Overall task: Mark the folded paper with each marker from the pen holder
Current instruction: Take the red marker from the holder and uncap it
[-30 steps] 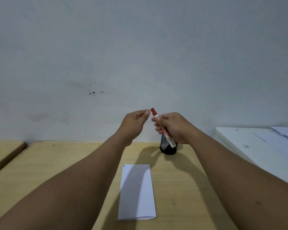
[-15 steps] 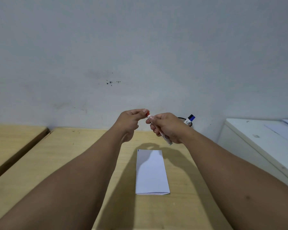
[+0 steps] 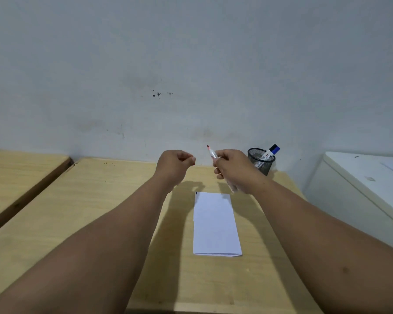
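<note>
A folded white paper [image 3: 216, 223] lies on the wooden desk [image 3: 100, 223], with a small dark mark at its far left corner. Above its far edge, my right hand [image 3: 233, 169] grips a red marker [image 3: 211, 152], its bare red tip pointing up. A little to the left, my left hand [image 3: 176, 165] is closed around the red cap, of which only a sliver shows at the fingertips. The black mesh pen holder [image 3: 261, 162] stands by the wall behind my right hand, with a blue-capped marker [image 3: 271, 151] leaning in it.
A white cabinet top [image 3: 368, 177] with papers stands to the right of the desk. A second wooden desk [image 3: 16, 175] adjoins on the left, with a gap between. The grey wall rises right behind the desk.
My left hand has pulled the cap off the red marker and moved left, away from my right hand. The marker's tip is now bare. The view has shifted, showing the pen holder.
</note>
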